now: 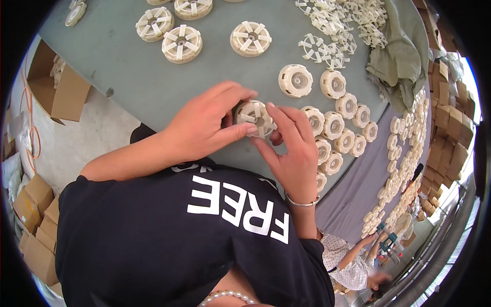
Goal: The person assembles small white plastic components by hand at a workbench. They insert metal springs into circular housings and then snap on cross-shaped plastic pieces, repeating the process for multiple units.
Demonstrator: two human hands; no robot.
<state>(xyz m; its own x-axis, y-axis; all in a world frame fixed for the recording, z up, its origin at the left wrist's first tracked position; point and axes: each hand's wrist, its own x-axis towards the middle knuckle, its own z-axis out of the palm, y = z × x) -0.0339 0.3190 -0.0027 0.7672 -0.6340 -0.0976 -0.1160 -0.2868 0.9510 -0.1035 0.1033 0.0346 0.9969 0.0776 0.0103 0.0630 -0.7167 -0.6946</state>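
Between my hands, near the table's front edge, is a round cream plastic housing (pixel 250 108) with a white spoked insert on its top. My left hand (pixel 199 120) grips it from the left, the thumb lying across the top and the fingers round the far rim. From the right, my right hand (pixel 297 148) closes on its rim with thumb and fingertips. Whether every spoke is seated cannot be seen under the fingers. Just right of my right hand stand several housings (pixel 334 126) with bare round centres. Farther off are housings with spoked inserts (pixel 251 38).
Loose white spoked inserts (pixel 327 48) are heaped at the far right beside a crumpled olive cloth (pixel 401 56). Another table (pixel 353 189) on the right carries many housings, where a person (pixel 353 261) holds a green tool. Cardboard boxes (pixel 71 92) stand left on the floor.
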